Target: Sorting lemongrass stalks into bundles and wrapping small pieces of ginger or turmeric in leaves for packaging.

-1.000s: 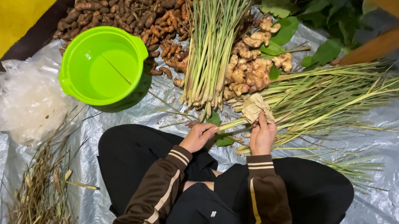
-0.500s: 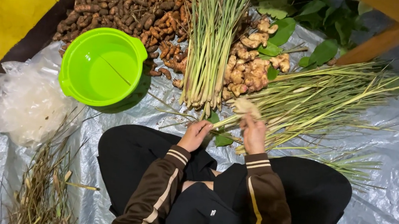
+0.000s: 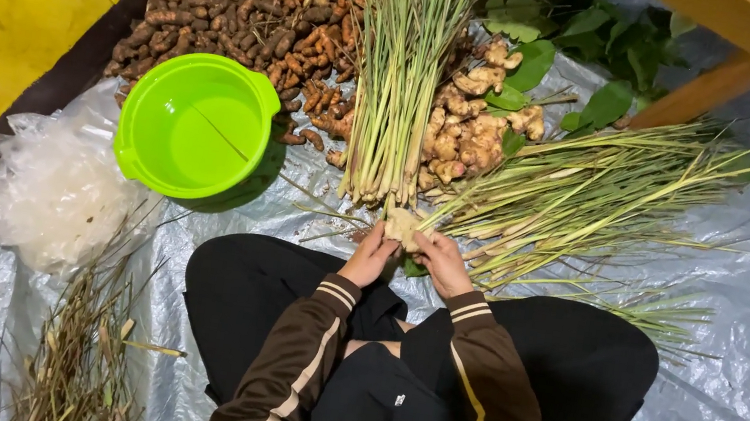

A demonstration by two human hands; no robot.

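My left hand (image 3: 369,257) and my right hand (image 3: 443,261) meet in front of my knees, both gripping the pale root end of a lemongrass stalk (image 3: 404,226). The stalk's green blades run off to the right into a loose pile of lemongrass (image 3: 592,194). A trimmed upright bundle of lemongrass (image 3: 400,77) lies just beyond my hands. Behind it sits a heap of pale ginger roots (image 3: 465,125).
A bright green plastic basin (image 3: 195,125) stands to the left. A pile of brown and orange turmeric roots (image 3: 248,2) lies at the back, green leaves (image 3: 594,46) at back right. Crumpled clear plastic bags (image 3: 50,189) and dry trimmings (image 3: 87,346) lie left on the grey tarp (image 3: 741,389).
My right hand has moved left and down with the stalk's root end, so both hands now close together on it.
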